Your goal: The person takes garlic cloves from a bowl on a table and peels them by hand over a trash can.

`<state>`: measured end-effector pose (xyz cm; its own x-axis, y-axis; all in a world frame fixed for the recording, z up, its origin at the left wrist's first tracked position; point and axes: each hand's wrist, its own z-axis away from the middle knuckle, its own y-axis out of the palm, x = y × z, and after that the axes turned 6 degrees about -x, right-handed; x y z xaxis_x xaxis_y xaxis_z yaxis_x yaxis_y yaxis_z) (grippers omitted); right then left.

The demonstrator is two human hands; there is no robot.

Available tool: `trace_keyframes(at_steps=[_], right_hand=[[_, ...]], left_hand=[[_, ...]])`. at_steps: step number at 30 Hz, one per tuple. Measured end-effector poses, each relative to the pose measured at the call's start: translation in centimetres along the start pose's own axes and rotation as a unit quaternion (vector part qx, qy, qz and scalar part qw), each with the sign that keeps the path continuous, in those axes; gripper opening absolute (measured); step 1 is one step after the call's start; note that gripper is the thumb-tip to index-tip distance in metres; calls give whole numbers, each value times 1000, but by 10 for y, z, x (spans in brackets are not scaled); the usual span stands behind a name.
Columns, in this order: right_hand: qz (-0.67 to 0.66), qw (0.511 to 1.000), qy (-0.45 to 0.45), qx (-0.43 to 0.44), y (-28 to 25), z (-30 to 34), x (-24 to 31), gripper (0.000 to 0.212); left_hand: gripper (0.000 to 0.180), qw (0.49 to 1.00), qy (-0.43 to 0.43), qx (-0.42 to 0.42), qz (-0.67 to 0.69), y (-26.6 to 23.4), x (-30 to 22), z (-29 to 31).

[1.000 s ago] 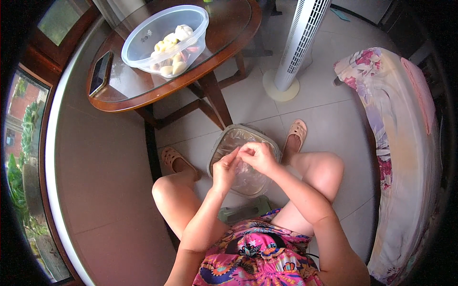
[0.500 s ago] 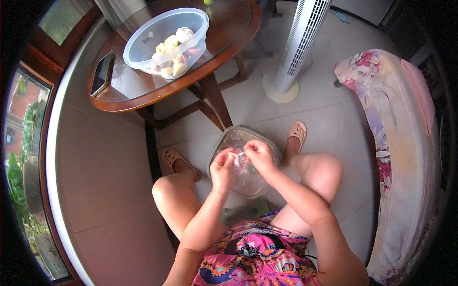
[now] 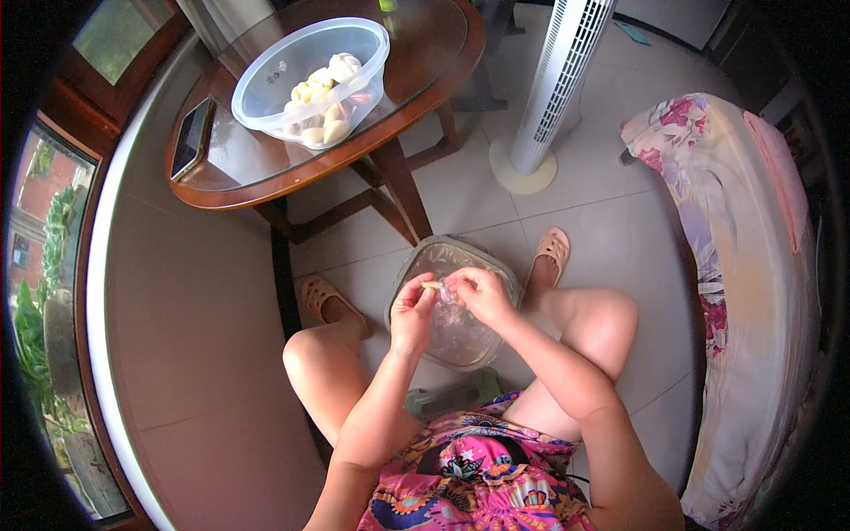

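A pale garlic clove [image 3: 432,285] is pinched between the thumb and fingers of my left hand [image 3: 410,316]. My right hand [image 3: 480,294] closes on whitish-purple garlic skin [image 3: 446,293] at the clove's right end. Both hands meet above a grey square bin [image 3: 397,281] lined with clear plastic, which stands on the floor between my feet. Some pale scraps show inside the liner, partly hidden by the hands. On the table, a clear plastic bowl [image 3: 257,99] holds several peeled cloves [image 3: 314,88] and a white garlic bulb [image 3: 343,66].
The round wooden table [image 3: 257,196] with a glass top stands ahead to the left, a phone [image 3: 192,140] near its edge. A tower fan [image 3: 556,88] rises beyond the bin. A flower-patterned cloth [image 3: 699,177] covers furniture at the right. A window wall runs along the left.
The clove shows more plainly between my left fingers. My right hand has shifted slightly down, with the skin now bunched against the clove's end.
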<state>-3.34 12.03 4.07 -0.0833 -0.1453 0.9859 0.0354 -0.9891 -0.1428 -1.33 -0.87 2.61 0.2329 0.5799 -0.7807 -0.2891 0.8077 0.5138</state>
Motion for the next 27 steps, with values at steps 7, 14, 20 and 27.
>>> trace_keyframes(at_steps=[7, 14, 20, 27], right_hand=[[-51, 993, 99, 33, -4, -2, -1, 10], [-16, 999, -19, 45, 4, 2, 3, 12], [-60, 992, 40, 99, 1, 3, 5, 12], [-294, 919, 204, 165, -7, 7, 19, 8]], left_hand=[[21, 999, 12, 27, -42, 0, 3, 2], [23, 1000, -11, 15, -6, 2, -1, 4], [23, 991, -98, 31, 80, 4, -11, 7], [24, 972, -174, 114, 107, -3, -19, 1]])
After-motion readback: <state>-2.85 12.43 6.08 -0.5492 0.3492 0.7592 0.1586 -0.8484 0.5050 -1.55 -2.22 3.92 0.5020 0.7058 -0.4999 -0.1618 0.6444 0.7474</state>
